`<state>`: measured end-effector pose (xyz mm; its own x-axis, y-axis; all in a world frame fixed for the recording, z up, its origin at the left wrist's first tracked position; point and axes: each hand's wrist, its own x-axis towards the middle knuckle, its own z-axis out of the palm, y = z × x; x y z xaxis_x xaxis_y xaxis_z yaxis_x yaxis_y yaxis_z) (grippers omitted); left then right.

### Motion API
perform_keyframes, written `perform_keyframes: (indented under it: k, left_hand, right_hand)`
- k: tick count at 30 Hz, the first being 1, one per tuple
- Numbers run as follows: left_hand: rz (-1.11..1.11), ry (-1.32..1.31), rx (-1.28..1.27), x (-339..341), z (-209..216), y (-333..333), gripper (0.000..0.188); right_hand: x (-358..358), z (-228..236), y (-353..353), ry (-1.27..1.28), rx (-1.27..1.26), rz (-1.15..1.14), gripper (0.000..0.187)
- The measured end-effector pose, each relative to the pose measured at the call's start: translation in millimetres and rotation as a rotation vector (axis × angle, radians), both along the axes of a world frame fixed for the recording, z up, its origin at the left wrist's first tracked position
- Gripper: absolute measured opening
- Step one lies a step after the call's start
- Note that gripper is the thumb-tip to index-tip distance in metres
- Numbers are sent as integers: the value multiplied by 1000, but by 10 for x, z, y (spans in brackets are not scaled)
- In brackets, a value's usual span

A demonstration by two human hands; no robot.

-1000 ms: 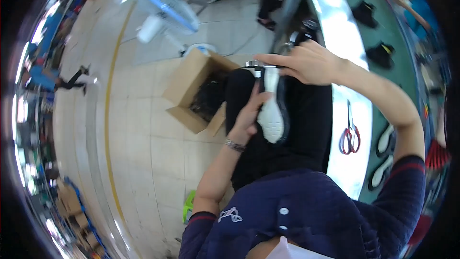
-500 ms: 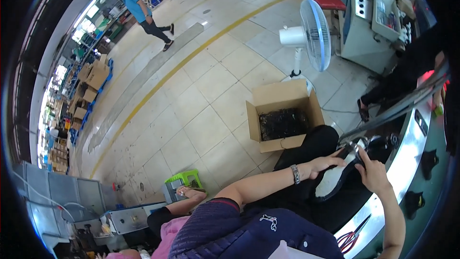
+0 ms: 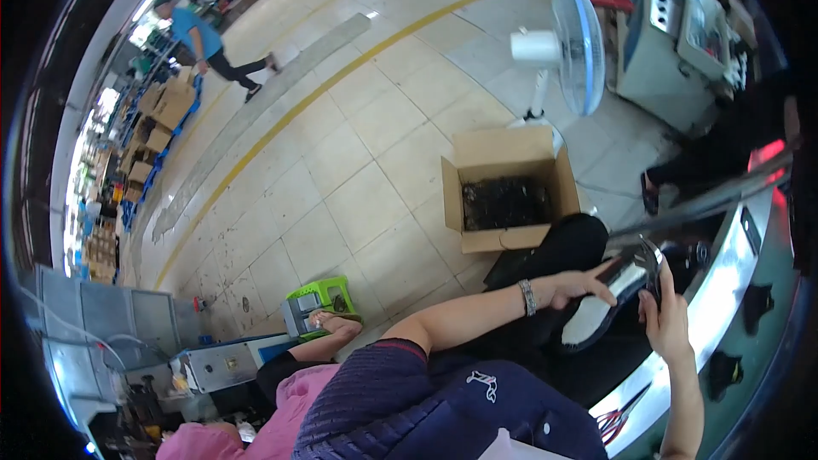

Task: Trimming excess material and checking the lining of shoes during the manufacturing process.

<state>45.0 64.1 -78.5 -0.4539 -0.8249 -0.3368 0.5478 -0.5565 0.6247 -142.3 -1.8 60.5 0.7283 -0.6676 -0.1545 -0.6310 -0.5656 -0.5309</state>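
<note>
Over my lap I hold a black shoe, its long pale sole facing up and tilted. My left hand, with a metal watch at the wrist, grips the shoe's side, thumb on the pale surface. At the shoe's upper right end is my right hand, closed round the dark edge with thumb and fingers bent. A shiny curved metallic-looking part shows at that end; whether it belongs to the shoe or to a tool I cannot tell. Red-handled pliers or scissors lie on the metal bench edge beside me.
An open cardboard box with black contents stands ahead, near a white pedestal fan. Dark pieces lie on the green surface at right. A seated person in pink is at left, near a green stool. Another person walks far off.
My right hand has shifted at the shoe's upper end, its index finger now raised along the edge and its thumb lower. The far person has walked left. The whole view has shifted slightly.
</note>
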Motion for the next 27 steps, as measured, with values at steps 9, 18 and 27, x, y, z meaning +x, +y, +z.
perform_keyframes:
  k: [9, 18, 27]
  left_hand:
    - [2, -23, 88, 288, 164, -2, 95]
    - [140, 327, 199, -158, -109, 345, 83]
    - [228, 465, 186, -225, -32, 487, 72]
  right_hand:
    - [239, 159, -20, 95, -150, 149, 60]
    - [-135, 341, 227, 402, 207, 226, 56]
    - [-39, 134, 430, 431, -289, 379, 76]
